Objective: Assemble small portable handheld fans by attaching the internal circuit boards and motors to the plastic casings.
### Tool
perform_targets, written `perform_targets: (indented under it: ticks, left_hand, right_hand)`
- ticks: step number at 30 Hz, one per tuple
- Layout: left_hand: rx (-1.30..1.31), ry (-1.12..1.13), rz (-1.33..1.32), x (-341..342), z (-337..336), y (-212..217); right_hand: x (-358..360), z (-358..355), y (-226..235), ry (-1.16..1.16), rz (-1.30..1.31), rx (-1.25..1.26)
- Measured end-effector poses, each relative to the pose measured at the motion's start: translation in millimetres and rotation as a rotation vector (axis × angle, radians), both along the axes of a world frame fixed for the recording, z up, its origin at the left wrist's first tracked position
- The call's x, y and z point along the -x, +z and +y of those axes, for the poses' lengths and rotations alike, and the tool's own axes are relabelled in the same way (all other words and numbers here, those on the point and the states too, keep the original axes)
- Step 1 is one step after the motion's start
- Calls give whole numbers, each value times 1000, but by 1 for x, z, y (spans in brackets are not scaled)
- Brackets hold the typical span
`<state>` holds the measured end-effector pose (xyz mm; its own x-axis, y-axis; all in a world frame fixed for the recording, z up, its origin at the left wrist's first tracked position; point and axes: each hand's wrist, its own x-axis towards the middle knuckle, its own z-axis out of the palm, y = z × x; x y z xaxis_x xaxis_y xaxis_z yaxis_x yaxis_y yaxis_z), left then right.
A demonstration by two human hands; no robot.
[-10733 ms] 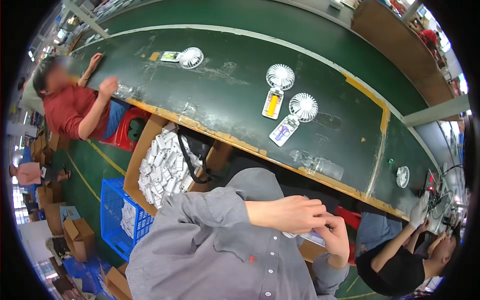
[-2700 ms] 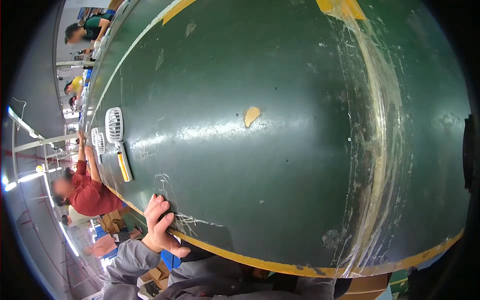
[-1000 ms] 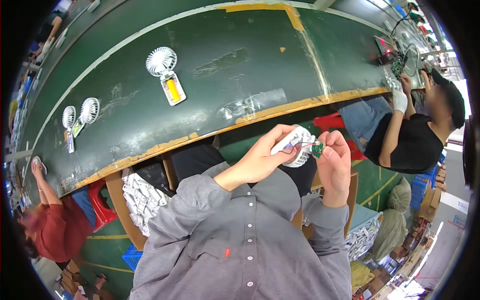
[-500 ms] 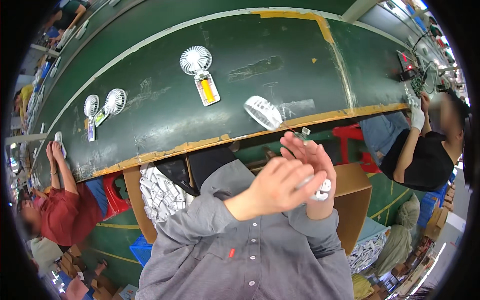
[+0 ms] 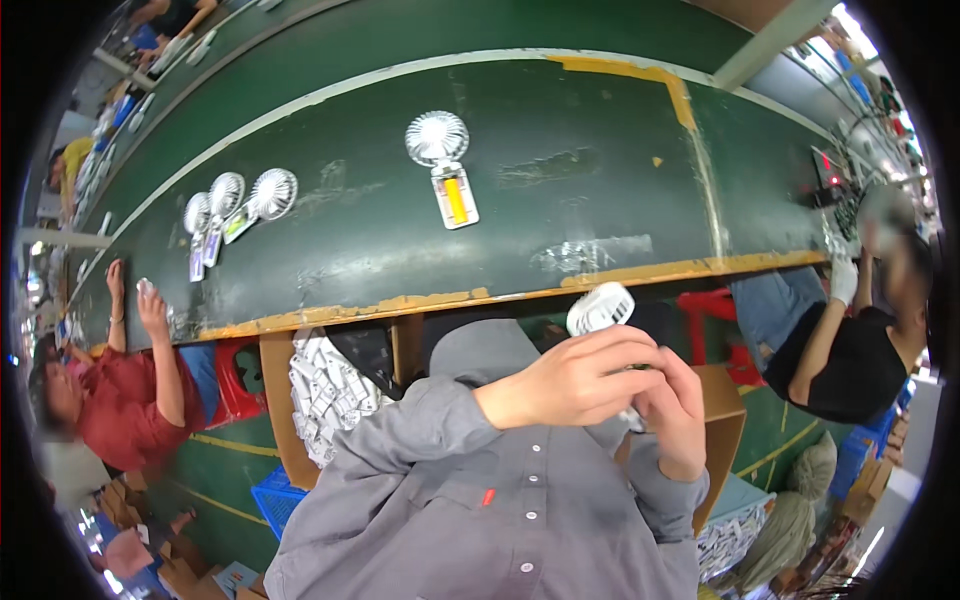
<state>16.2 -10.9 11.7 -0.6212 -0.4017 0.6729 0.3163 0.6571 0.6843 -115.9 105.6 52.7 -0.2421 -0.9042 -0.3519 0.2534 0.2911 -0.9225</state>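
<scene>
My left hand reaches across in front of my chest, its fingers bent and closed against the fingers of my right hand. Just beyond them a round white fan head sticks out, held up off the table. A small white part, perhaps the fan's handle shell, shows below my left fingers against the right palm. Fingers cover most of what lies between the hands, so the exact grip of each is partly hidden. On the green table lies a white handheld fan with its handle opened, showing a yellow battery.
Several small fans lie grouped at the table's left. A cardboard box of white shells stands by my left side, another box by my right. Co-workers sit at left and right.
The fan head has come off the table edge and is now up at my hands. My fingers have closed together. Another fan has joined the group at left, where the co-worker's hands have moved apart.
</scene>
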Motion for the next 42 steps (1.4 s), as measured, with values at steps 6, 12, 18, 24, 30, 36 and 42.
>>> perform_targets:
  ticks: [6, 12, 18, 24, 30, 36, 42]
  left_hand:
    - [102, -16, -212, 0, 7, -14]
    - [221, 90, -281, 4, 30, -18]
    - [-625, -274, -171, 15, 42, -7]
    - [15, -140, -286, 24, 63, -18]
    - [-377, -509, -156, 33, 82, -21]
    - [252, -148, -432, 25, 59, -31]
    - [-429, -147, -146, 9, -13, -16]
  right_hand:
    - [5, 10, -13, 32, 422, -18]
    - [16, 24, -12, 157, 504, -89]
    - [32, 56, -9, 5, -95, -138]
    - [15, 83, -2, 22, 748, -120]
    - [25, 133, -13, -83, -25, -181]
    - [7, 125, 1, -84, 711, -268]
    - [71, 231, -80, -350, 61, -533]
